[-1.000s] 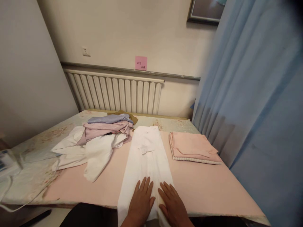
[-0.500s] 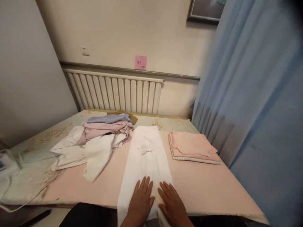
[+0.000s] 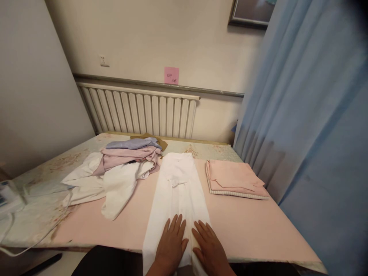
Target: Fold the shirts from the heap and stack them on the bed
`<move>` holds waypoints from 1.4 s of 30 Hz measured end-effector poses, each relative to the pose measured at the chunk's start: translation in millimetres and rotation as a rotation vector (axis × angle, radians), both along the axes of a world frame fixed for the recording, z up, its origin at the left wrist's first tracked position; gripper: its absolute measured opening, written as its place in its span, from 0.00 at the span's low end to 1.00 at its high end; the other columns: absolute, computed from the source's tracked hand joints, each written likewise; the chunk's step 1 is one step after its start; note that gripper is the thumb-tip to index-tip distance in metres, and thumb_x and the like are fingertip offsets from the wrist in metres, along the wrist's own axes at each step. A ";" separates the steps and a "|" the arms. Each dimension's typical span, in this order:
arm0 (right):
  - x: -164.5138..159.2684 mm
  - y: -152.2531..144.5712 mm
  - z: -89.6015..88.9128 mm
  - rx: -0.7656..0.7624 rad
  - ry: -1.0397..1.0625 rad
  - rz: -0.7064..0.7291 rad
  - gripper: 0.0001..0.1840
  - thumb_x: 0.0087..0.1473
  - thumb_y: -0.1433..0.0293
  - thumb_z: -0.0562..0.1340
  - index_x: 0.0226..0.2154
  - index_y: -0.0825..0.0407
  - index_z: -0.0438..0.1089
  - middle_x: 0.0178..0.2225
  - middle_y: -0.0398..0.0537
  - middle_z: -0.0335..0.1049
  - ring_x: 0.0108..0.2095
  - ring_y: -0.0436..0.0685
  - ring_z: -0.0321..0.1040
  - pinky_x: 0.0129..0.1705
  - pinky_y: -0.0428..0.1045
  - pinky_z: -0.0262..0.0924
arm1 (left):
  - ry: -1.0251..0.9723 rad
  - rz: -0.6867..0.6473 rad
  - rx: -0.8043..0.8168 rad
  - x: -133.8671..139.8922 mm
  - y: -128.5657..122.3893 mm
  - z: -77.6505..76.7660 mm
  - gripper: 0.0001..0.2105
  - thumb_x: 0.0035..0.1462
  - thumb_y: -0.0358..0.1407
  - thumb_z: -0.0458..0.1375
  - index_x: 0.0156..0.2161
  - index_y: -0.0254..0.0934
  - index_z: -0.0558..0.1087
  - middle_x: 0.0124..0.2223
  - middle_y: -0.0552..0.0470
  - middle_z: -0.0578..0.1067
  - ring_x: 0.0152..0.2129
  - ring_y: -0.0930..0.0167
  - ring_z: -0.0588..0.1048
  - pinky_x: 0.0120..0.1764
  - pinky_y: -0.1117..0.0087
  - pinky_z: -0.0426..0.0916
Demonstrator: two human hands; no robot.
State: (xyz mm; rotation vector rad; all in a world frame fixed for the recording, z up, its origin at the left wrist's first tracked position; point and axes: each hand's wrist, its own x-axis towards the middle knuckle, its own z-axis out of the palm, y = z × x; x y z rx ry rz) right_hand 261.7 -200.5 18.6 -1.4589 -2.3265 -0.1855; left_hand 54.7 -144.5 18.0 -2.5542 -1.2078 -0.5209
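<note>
A long white garment (image 3: 179, 199) lies stretched down the middle of the table, its near end reaching over the front edge. Its upper part has small wrinkles and a fold. My left hand (image 3: 171, 241) rests flat on the near part of it, fingers extended. Beside it, my right hand (image 3: 209, 243) also presses palm-down on the cloth near its right side, fingers stretched out. A narrow gap of cloth shows between the two hands. Neither hand grips anything.
Left of the garment lies a loose heap of clothes (image 3: 129, 155) in white, pink and blue. A folded pink stack (image 3: 234, 175) sits on the right. A white device (image 3: 10, 199) with a cable is at the left edge. A blue curtain (image 3: 287, 115) hangs along the right.
</note>
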 end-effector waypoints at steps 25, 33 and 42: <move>-0.2 0.6 -1.1 -0.027 -0.036 -0.009 0.31 0.56 0.69 0.57 0.61 0.47 0.54 0.65 0.47 0.47 0.64 0.61 0.44 0.62 0.62 0.50 | 0.013 0.006 -0.012 0.0 0.9 -3.1 0.27 0.56 0.35 0.52 0.62 0.40 0.58 0.64 0.47 0.60 0.60 0.61 0.58 0.57 0.52 0.59; 0.2 -0.2 -0.1 -0.016 -0.021 0.000 0.30 0.57 0.67 0.57 0.62 0.47 0.54 0.65 0.46 0.47 0.65 0.61 0.44 0.63 0.61 0.50 | 0.029 -0.003 -0.004 -0.1 0.3 1.0 0.26 0.57 0.36 0.52 0.61 0.39 0.59 0.63 0.47 0.61 0.60 0.60 0.59 0.57 0.53 0.60; 1.6 0.2 -4.5 -0.009 -0.034 -0.003 0.30 0.58 0.67 0.57 0.62 0.47 0.54 0.65 0.46 0.47 0.65 0.61 0.43 0.62 0.62 0.50 | 0.035 -0.003 -0.031 -0.6 -0.4 1.9 0.27 0.56 0.35 0.53 0.61 0.39 0.58 0.63 0.46 0.60 0.60 0.60 0.59 0.57 0.52 0.60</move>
